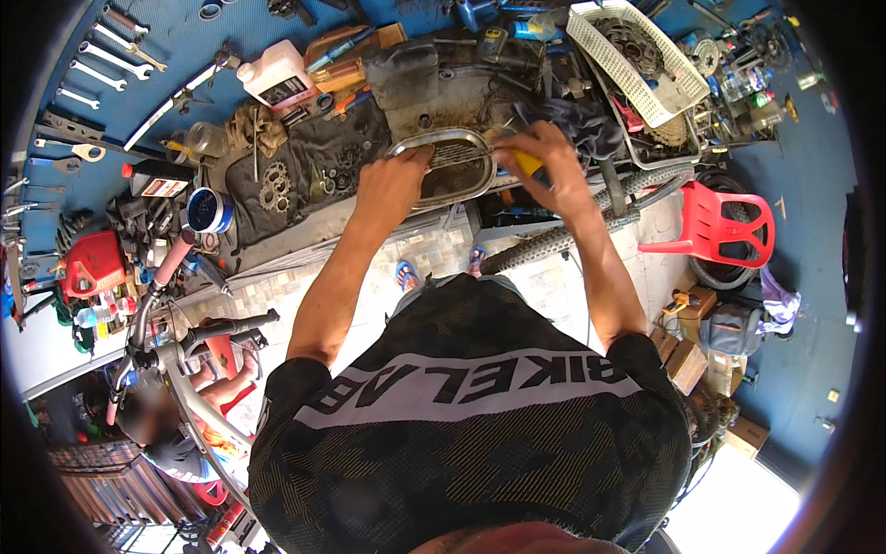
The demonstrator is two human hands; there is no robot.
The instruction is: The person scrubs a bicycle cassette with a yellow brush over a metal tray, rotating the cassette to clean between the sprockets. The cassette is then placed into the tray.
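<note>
An oval metal pan lies at the front edge of the workbench, with dark liquid or grime inside. Over its left rim my left hand is closed, fingertips pinched at a dark, ridged strip that spans the pan and looks like a bike chain; I cannot make out its exact kind. My right hand grips a yellow-handled tool at the pan's right end. The tool's working end points toward the strip and is too small to tell.
Loose sprockets rest on a dark cloth to the left. A white plastic basket of parts stands back right. A bike tyre runs below the bench edge. A red chair stands at right; a person sits lower left behind a bike handlebar.
</note>
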